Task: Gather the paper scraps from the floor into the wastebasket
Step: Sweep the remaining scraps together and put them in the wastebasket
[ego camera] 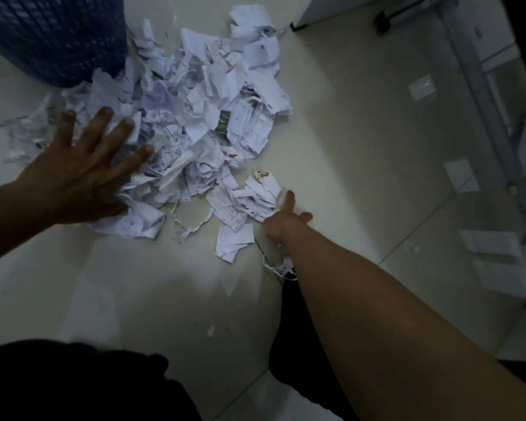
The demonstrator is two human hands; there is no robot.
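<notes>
Head view: nearest us, dark clothing (73, 381) fills the bottom edge, with pale tiled floor (346, 132) beyond it.

Our right forearm extends from the lower right. The right hand (286, 221) is down at floor level, at the near-right edge of the paper scraps (195, 117). Its thumb (289, 199) sticks up, just beside the closest small scraps. The other fingers are mostly hidden behind the hand, so we cannot tell how far open it is or whether it holds anything. A folded loose scrap (234, 241) lies just beside that wrist, apart from the main heap. A thin torn strip (275, 267) sits at the forearm's edge.

The left hand (82, 174) extends from the left, palm down, fingers (101, 123) straight and spread wide. It lies on the left side of the heap. It grips nothing and just rests flat on paper.

Every scrap we can see is on the floor, in one loose white heap with a small green piece (223, 121) near the middle.

Far left, the dark blue mesh wastebasket (52, 38) stands with the heap touching its base. Its opening is out of frame.

Far right we see pale furniture (483, 86), too blurred to read.
</notes>
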